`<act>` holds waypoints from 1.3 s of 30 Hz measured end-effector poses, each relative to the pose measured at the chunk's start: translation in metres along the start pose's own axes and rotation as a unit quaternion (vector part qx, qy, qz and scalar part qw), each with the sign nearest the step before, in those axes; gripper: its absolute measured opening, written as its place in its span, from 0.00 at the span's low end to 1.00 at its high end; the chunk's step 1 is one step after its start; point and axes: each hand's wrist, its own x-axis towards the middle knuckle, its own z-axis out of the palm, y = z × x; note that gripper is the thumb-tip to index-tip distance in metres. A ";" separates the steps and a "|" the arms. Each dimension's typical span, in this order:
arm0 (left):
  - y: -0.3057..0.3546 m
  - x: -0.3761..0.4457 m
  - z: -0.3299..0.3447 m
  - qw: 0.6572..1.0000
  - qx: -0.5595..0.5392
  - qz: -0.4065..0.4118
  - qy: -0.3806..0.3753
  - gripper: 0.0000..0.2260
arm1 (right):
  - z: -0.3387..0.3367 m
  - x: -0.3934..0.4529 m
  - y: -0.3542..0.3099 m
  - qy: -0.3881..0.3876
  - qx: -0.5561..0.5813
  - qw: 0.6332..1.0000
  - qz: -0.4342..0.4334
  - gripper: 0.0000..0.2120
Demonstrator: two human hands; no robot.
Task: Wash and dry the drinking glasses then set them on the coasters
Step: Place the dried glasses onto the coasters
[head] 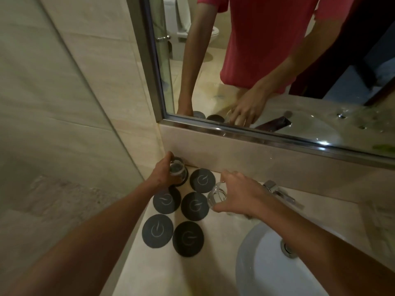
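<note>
Several round dark coasters with a pale swirl mark lie in two rows on the beige counter left of the sink. My left hand grips a clear drinking glass standing upright on the far-left coaster in the corner by the wall. My right hand holds a second clear glass, tilted on its side with its mouth facing left, just above the counter's edge beside the middle coasters.
A white sink basin with a metal drain lies at the lower right. A chrome tap stands behind my right wrist. A framed mirror covers the back wall; a tiled wall closes the left side.
</note>
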 end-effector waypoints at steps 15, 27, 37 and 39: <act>-0.004 0.003 -0.003 1.000 0.012 0.010 -0.001 0.32 | 0.042 0.016 0.000 -0.173 0.783 0.561 0.206 0.34; -0.019 0.003 0.004 0.999 0.010 0.021 0.029 0.34 | 0.067 0.056 -0.013 0.113 0.550 0.821 0.104 0.33; -0.022 0.003 0.007 0.999 -0.007 0.030 0.026 0.30 | 0.110 0.102 -0.008 0.178 0.401 0.895 0.078 0.38; -0.023 0.004 0.007 0.999 -0.005 0.026 0.025 0.31 | 0.116 0.105 -0.007 0.172 0.401 0.896 0.084 0.39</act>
